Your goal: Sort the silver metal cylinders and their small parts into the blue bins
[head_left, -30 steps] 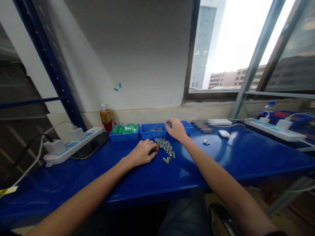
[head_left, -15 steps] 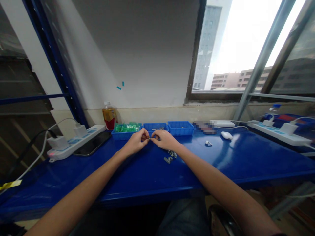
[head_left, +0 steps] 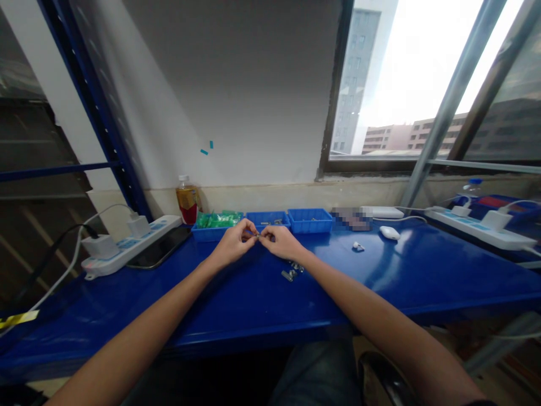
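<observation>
My left hand [head_left: 236,241] and my right hand [head_left: 279,242] meet fingertip to fingertip above the blue table [head_left: 253,299]. Both are closed in a pinch around one small metal piece [head_left: 258,235], too small and too covered by fingers to name. Just below my right hand several small silvery metal parts [head_left: 291,274] lie loose on the tabletop. Behind the hands stand a blue bin with green packets [head_left: 220,219], a middle blue bin with small metal parts [head_left: 267,216] and a right blue bin [head_left: 310,221] with a few small pieces.
To the left are a power strip [head_left: 127,246], a dark phone [head_left: 158,251] and a drink bottle [head_left: 187,200]. On the right lie an earbud [head_left: 358,246], its white case [head_left: 389,233] and another power strip [head_left: 477,228] with cables. The wall closes off the back.
My fingertips have shifted very slightly around the small metal piece. Both hands stay in nearly the same place, and the loose parts and bins have not moved.
</observation>
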The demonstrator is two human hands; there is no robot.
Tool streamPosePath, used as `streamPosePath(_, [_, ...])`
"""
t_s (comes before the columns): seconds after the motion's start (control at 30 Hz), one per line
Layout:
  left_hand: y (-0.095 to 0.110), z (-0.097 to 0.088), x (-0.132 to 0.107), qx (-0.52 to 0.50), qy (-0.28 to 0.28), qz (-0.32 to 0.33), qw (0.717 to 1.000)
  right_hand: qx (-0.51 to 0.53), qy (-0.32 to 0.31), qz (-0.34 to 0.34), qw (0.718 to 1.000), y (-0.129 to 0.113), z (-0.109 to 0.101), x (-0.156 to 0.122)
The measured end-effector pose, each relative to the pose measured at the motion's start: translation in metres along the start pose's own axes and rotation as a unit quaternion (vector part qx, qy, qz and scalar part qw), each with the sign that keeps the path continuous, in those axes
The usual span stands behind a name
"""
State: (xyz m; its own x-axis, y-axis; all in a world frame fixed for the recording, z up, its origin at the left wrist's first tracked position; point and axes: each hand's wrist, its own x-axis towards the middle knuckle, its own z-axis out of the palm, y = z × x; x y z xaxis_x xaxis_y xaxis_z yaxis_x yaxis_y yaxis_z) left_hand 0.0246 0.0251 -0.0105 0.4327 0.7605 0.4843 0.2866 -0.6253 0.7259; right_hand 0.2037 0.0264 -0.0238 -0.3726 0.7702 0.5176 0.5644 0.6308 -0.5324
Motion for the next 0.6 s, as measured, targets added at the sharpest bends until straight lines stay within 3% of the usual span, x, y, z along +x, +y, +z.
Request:
streamPosePath(0.3, [-0.002,-0.006,0.002,0.005,-0.014,0.001,1.000,-0.017,-0.023,-0.055,0.998,-0.001,-0.013,0.003])
streamPosePath(0.6, [-0.013,-0.005,0.005,-0.143,0.013,-0.082,0.986,-0.119,0.034,-0.126,0.984,-0.007,-0.014,-0.002])
